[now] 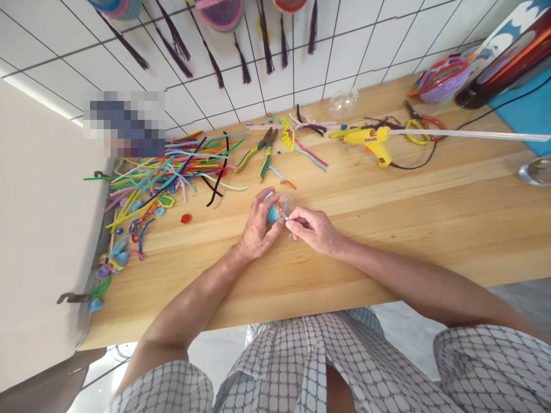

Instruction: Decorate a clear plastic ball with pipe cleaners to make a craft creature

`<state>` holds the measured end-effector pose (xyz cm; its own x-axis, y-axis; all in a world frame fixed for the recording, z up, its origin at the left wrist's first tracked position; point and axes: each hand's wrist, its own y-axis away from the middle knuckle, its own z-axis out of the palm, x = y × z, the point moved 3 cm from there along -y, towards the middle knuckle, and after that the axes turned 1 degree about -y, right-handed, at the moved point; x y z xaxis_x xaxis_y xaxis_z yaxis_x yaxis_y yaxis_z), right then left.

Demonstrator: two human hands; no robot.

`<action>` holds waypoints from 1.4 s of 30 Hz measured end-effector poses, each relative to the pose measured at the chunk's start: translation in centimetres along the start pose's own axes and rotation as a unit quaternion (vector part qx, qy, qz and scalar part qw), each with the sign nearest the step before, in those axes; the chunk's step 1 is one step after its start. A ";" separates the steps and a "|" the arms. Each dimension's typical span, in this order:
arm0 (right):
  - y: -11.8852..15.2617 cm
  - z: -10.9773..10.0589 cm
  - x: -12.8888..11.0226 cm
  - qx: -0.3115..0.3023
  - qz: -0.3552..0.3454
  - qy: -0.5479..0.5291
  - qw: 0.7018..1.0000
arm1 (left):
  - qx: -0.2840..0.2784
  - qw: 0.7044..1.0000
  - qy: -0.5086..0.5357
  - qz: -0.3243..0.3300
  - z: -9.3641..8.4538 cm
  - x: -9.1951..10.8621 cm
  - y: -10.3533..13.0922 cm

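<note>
My left hand (pixel 259 225) is closed around a clear plastic ball (pixel 287 202) partly wrapped in light blue pipe cleaner (pixel 272 214). An orange pipe cleaner band (pixel 276 202) runs along the edge of the blue part. Close beside it, my right hand (pixel 314 229) pinches a thin pale tool (pixel 284 215) whose tip meets the ball near the orange band. A small loop (pixel 294 236) shows below those fingers; whether the tool is a pair of small scissors I cannot tell. Fingers hide much of the ball.
Colourful pipe cleaners (pixel 172 166) pile up at the left. Green-yellow pliers (pixel 263 152) lie beyond my hands. A yellow glue gun (pixel 372 143) with its cord, yellow-handled scissors (pixel 415 129), a clear ball (pixel 343 103) and a purple woven basket (pixel 445 80) are along the back right.
</note>
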<state>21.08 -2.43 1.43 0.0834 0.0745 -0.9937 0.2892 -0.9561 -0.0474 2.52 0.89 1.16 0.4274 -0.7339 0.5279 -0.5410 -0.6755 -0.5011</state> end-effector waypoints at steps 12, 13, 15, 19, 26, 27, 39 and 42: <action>0.0 0.0 0.1 -0.004 -0.015 0.011 1.000 | -0.001 1.000 -0.012 -0.007 0.1 -0.1 0.0; 0.0 0.1 0.1 -0.004 -0.016 0.010 1.000 | 0.000 1.000 -0.009 -0.005 0.2 -0.1 0.0; -0.1 0.1 0.2 -0.002 -0.016 0.011 1.000 | 0.003 1.000 -0.002 -0.002 0.2 -0.1 0.0; -0.1 0.1 0.1 0.000 -0.014 0.023 1.000 | 0.004 1.000 0.001 -0.005 0.2 -0.2 0.1; -0.1 0.0 -0.1 0.003 0.001 0.030 1.000 | -0.005 1.000 -0.007 -0.008 0.3 -0.2 0.2; -0.1 -0.1 -0.1 0.002 0.002 0.030 1.000 | -0.005 1.000 -0.008 -0.008 0.3 -0.2 0.2; 0.2 -0.1 0.1 0.004 0.006 -0.007 1.000 | 0.000 1.000 0.003 -0.008 0.3 0.0 0.1; 0.1 -0.1 0.4 0.006 0.001 -0.004 1.000 | 0.000 1.000 0.000 -0.005 0.3 0.0 0.1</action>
<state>21.23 -2.48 1.09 0.0767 0.0696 -0.9946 0.2783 -0.9594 -0.0457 2.71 0.81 0.87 0.4324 -0.7271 0.5333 -0.5373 -0.6827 -0.4952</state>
